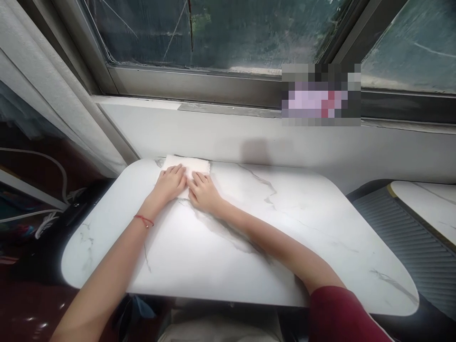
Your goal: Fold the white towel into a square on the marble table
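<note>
A white cloth or paper towel (197,165) with a finely jagged right edge lies flat at the far left of the white marbled table (228,256); which of the two it is, I cannot tell. My left hand (172,182) rests palm down on its left part, fingers stretched out. Beside it, my right hand (204,190) presses on the right part, its fingers laid out and slightly bent. The two hands nearly touch, and they hide the middle of the white piece. A red string bracelet (144,220) circles my left wrist.
A low white wall (199,133) and a window frame (199,85) run behind the table. A pixelated patch (320,99) covers something on the sill. At left hang a pale curtain (53,90) and white cables (64,175). A second marbled top (427,199) stands at right.
</note>
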The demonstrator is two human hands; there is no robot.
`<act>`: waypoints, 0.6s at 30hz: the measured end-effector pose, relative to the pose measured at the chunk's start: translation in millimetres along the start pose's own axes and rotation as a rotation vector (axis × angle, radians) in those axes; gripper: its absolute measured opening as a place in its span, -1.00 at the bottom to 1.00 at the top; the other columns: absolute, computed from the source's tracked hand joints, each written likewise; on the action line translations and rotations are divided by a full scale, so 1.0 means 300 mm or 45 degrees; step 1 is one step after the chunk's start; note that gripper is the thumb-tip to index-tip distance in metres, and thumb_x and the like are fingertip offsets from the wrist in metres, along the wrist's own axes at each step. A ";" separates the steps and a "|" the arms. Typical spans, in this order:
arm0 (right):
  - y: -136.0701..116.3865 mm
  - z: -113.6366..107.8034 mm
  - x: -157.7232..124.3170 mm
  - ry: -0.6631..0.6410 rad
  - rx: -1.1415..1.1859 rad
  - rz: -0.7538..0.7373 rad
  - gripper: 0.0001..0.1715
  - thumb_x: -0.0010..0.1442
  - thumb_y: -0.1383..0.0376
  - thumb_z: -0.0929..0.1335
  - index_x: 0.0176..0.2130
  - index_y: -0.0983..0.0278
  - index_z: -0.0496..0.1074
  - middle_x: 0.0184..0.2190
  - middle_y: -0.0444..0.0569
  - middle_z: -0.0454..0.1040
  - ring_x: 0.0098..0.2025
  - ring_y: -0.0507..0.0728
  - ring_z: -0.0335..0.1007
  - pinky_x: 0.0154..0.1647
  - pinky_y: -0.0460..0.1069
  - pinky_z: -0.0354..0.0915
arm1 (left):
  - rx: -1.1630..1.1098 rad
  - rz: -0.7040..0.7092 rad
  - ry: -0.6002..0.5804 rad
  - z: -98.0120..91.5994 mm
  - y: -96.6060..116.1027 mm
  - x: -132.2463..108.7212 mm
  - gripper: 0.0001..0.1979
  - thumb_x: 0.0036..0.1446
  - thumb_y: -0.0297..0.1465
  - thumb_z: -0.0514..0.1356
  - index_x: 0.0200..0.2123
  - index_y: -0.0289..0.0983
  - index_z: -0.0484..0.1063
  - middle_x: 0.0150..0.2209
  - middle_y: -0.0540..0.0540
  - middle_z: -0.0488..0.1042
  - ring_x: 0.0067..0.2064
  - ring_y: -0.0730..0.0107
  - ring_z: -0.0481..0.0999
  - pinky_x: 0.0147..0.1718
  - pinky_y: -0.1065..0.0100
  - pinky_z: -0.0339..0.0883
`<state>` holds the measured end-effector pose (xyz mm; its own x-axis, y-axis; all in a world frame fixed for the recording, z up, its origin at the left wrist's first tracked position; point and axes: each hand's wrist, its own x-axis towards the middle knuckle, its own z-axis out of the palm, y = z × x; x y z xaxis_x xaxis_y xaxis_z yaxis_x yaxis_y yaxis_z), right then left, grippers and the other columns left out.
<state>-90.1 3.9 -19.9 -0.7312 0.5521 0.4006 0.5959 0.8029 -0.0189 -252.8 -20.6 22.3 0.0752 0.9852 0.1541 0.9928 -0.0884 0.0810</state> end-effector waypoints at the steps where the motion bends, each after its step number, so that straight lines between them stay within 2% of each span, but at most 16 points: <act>1: -0.001 -0.001 -0.002 0.004 -0.004 -0.003 -0.44 0.39 0.31 0.19 0.26 0.51 0.34 0.27 0.43 0.29 0.25 0.39 0.14 0.15 0.20 0.13 | -0.002 0.002 -0.006 -0.003 0.000 0.000 -0.49 0.41 -0.33 -0.15 0.31 -0.31 0.29 0.41 -0.28 0.24 0.38 -0.02 0.23 0.26 -0.04 0.19; 3: -0.010 -0.010 -0.006 -0.004 -0.020 0.000 -0.44 0.39 0.32 0.19 0.26 0.52 0.33 0.26 0.45 0.29 0.22 0.39 0.16 0.13 0.20 0.13 | 0.005 0.004 -0.010 -0.011 0.000 -0.001 -0.49 0.42 -0.32 -0.15 0.32 -0.29 0.28 0.40 -0.25 0.25 0.36 -0.05 0.25 0.24 -0.04 0.20; 6: -0.045 -0.039 -0.016 -0.073 -0.059 -0.009 -0.45 0.39 0.32 0.19 0.26 0.54 0.32 0.17 0.46 0.35 0.14 0.40 0.21 0.06 0.21 0.16 | 0.064 -0.011 -0.022 -0.034 0.010 -0.007 -0.52 0.40 -0.34 -0.11 0.27 -0.28 0.34 0.31 -0.26 0.38 0.25 -0.11 0.34 0.15 -0.03 0.27; 9: -0.108 -0.084 -0.035 -0.158 -0.094 -0.081 -0.53 0.38 0.32 0.19 0.14 0.52 0.40 0.02 0.40 0.44 0.03 0.40 0.27 -0.04 0.19 0.19 | 0.116 -0.028 -0.068 -0.074 0.031 -0.021 -0.56 0.36 -0.35 -0.08 0.15 -0.34 0.43 0.15 -0.30 0.51 0.13 -0.13 0.43 0.04 0.04 0.34; 12: -0.189 -0.127 -0.061 -0.191 -0.110 -0.218 -0.58 0.39 0.30 0.18 0.04 0.52 0.44 -0.09 0.35 0.47 -0.07 0.37 0.32 -0.11 0.17 0.19 | 0.109 -0.078 -0.123 -0.128 0.047 -0.040 -0.63 0.32 -0.28 -0.02 0.00 -0.28 0.48 0.01 -0.27 0.58 0.03 -0.06 0.52 -0.08 0.13 0.39; 15: -0.271 -0.152 -0.089 -0.181 -0.096 -0.363 -0.55 0.40 0.30 0.17 0.03 0.57 0.44 -0.17 0.33 0.49 -0.14 0.35 0.36 -0.19 0.16 0.20 | 0.078 -0.209 -0.329 -0.177 0.027 -0.061 -0.70 0.23 -0.18 0.08 -0.17 -0.22 0.49 -0.10 -0.23 0.61 -0.10 0.00 0.58 -0.19 0.18 0.41; 17: -0.319 -0.158 -0.108 -0.130 -0.072 -0.454 -0.56 0.40 0.34 0.15 0.03 0.58 0.44 -0.20 0.32 0.51 -0.18 0.32 0.37 -0.23 0.15 0.21 | 0.060 -0.293 -0.515 -0.191 -0.025 -0.075 -0.72 0.15 -0.15 0.12 -0.29 -0.22 0.47 -0.19 -0.21 0.62 -0.20 0.03 0.60 -0.25 0.19 0.41; 18: -0.341 -0.160 -0.116 -0.096 -0.058 -0.496 -0.56 0.40 0.37 0.14 0.03 0.58 0.44 -0.22 0.32 0.51 -0.19 0.31 0.37 -0.24 0.15 0.21 | 0.055 -0.309 -0.540 -0.191 -0.063 -0.081 -0.73 0.12 -0.15 0.13 -0.36 -0.22 0.46 -0.25 -0.21 0.61 -0.25 0.04 0.60 -0.28 0.18 0.41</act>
<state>-109.6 -108.2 12.0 -0.9267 0.2245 0.3013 0.2820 0.9455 0.1627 -278.8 -51.3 73.4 -0.1368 0.9504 -0.2794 0.9886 0.1488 0.0223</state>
